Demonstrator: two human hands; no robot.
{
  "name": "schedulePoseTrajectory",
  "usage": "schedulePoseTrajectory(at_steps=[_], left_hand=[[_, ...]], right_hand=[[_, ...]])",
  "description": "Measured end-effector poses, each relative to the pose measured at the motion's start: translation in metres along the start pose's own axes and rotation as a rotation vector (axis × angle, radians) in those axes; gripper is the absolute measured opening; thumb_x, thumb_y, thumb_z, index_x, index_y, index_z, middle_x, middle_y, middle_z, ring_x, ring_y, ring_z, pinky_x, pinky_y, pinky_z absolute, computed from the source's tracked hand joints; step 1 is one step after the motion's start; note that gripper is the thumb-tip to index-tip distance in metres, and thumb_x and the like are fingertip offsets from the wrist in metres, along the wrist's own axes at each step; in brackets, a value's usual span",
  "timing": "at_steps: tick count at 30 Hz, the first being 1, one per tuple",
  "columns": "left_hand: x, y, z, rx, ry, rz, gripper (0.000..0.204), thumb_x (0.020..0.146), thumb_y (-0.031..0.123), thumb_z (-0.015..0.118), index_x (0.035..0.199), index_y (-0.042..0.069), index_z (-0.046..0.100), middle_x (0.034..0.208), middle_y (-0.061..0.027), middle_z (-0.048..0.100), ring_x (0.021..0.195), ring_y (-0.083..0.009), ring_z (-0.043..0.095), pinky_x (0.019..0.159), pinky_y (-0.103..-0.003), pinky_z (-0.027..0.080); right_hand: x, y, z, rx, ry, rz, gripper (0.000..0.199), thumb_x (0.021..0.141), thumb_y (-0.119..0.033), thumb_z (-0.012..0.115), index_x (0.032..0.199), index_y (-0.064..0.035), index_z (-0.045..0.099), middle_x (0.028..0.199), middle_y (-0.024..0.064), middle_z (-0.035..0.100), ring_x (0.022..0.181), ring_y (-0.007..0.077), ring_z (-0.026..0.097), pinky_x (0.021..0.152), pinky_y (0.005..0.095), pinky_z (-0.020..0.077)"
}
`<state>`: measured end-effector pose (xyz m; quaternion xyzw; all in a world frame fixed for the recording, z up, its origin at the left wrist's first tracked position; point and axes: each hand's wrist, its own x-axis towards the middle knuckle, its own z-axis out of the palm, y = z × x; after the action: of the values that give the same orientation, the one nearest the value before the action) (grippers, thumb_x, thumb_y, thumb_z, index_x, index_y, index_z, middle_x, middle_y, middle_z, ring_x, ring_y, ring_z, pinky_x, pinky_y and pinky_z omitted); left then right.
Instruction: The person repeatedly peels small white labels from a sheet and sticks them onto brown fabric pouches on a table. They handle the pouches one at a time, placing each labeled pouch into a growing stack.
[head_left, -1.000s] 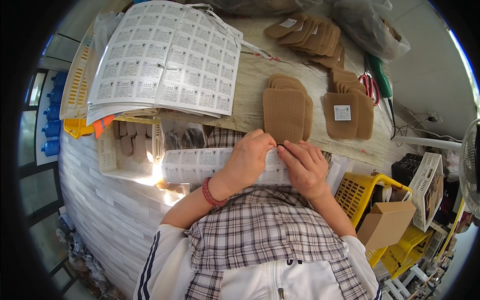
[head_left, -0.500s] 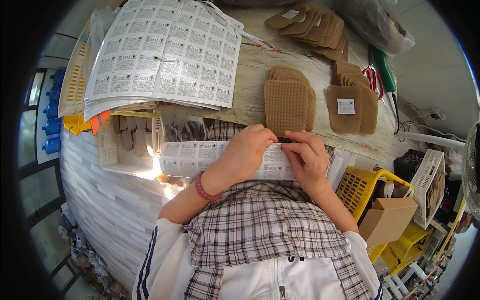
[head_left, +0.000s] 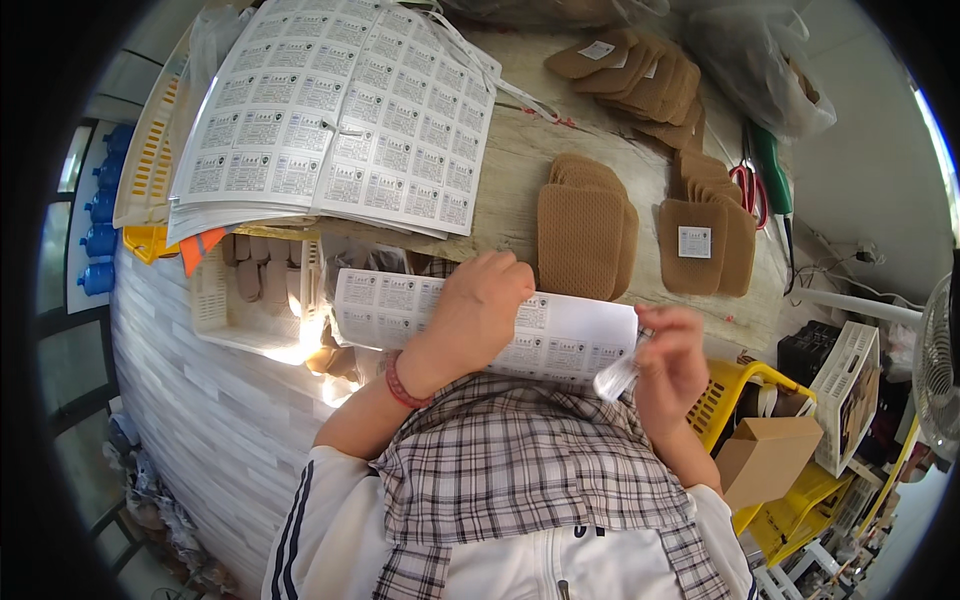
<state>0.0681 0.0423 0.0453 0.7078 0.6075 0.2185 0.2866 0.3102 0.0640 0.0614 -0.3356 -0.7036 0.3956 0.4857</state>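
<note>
A curved sheet of printed white labels (head_left: 560, 352) lies across my lap at the table's front edge. My left hand (head_left: 484, 312) is closed on the sheet's upper edge near its middle, a red bracelet on the wrist. Beyond the sheet's right end my right hand (head_left: 672, 362), slightly blurred, pinches a small white label (head_left: 615, 379) that hangs below the fingers. The sheet's upper right part is bare white backing. Just past the sheet stands a stack of brown mesh pads (head_left: 580, 235). To its right, a fanned row of pads has a white label on the front pad (head_left: 690, 262).
A thick stack of label sheets (head_left: 330, 130) covers the table's left. More brown pads (head_left: 650, 80) lie at the back, near red-handled scissors (head_left: 748, 188), a green-handled tool (head_left: 770, 170) and a plastic bag (head_left: 760, 70). Crates, including a yellow one (head_left: 740, 385), stand at right.
My right hand has pulled away to the right with a white label, leaving bare backing on the sheet. My left hand has stayed on the sheet. The view has shifted slightly.
</note>
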Motion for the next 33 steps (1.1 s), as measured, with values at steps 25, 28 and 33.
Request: schedulePoseTrajectory(at_steps=[25,28,33], left_hand=[[0.011,0.015,0.025,0.037,0.124,0.304,0.014,0.085,0.0,0.05,0.094,-0.006,0.058,0.134,-0.028,0.054,0.135,-0.0429,0.045,0.113,-0.055,0.035],[0.011,0.016,0.024,0.043,0.119,0.308,0.013,0.085,0.0,0.05,0.093,-0.006,0.058,0.136,-0.0288,0.052,0.133,-0.0431,0.047,0.113,-0.055,0.035],[0.011,0.018,0.023,-0.016,0.101,0.26,0.01,0.085,-0.001,0.051,0.091,-0.007,0.057,0.144,-0.0301,0.042,0.127,-0.0432,0.05,0.111,-0.055,0.038]], right_hand=[[0.076,0.08,0.024,-0.177,-0.061,0.428,0.006,0.092,-0.003,0.067,0.097,0.0011,0.064,0.082,0.0062,0.067,0.075,0.0116,0.06,0.071,0.0273,0.0497],[0.075,0.083,0.025,-0.152,-0.052,0.427,0.006,0.092,-0.002,0.067,0.097,0.001,0.064,0.082,0.0063,0.067,0.075,0.0117,0.06,0.07,0.0274,0.0498],[0.074,0.079,0.025,-0.191,-0.074,0.443,0.005,0.094,-0.003,0.065,0.098,0.0003,0.064,0.085,0.0018,0.065,0.08,0.0083,0.057,0.075,0.0233,0.0475]])
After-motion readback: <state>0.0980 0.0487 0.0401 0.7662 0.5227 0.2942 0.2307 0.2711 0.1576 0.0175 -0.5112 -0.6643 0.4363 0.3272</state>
